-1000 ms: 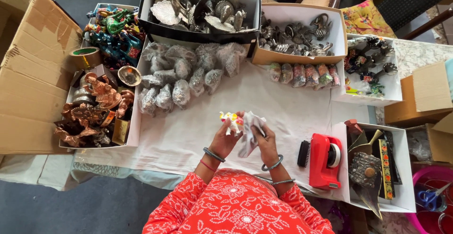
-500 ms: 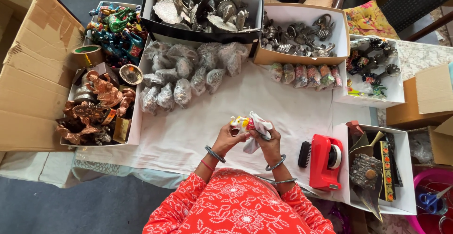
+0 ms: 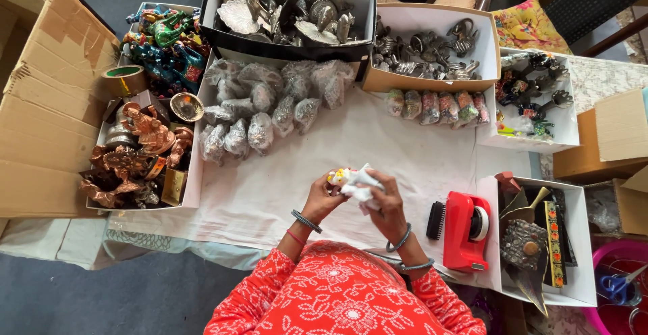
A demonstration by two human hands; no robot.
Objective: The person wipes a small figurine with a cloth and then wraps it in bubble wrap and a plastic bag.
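A small colourful figurine (image 3: 339,175) partly wrapped in white paper (image 3: 363,185) is held just below the centre of the frame, above a table covered by a white cloth (image 3: 270,193). The left hand (image 3: 322,198) is closed around the figurine from the left, its fingers curled onto it, while the right hand (image 3: 385,203) is closed on the paper, which is pressed against the figurine. Red patterned sleeves and bangles are seen at the bottom centre. Clear-wrapped bundles (image 3: 270,105) are laid out on the cloth in the upper middle, and a row of wrapped colourful pieces (image 3: 437,107) is set right of centre. A black box of silver metal pieces (image 3: 290,11) is placed at the top, with a white box of dark metal ornaments (image 3: 432,48) beside it. Copper-coloured figures (image 3: 138,152) are kept in a tray at the left, next to an open cardboard carton (image 3: 40,98) and a tape roll (image 3: 125,78). A red tape dispenser (image 3: 467,230) is seen at the lower right. Grey carpet (image 3: 101,301) is visible at the lower left.
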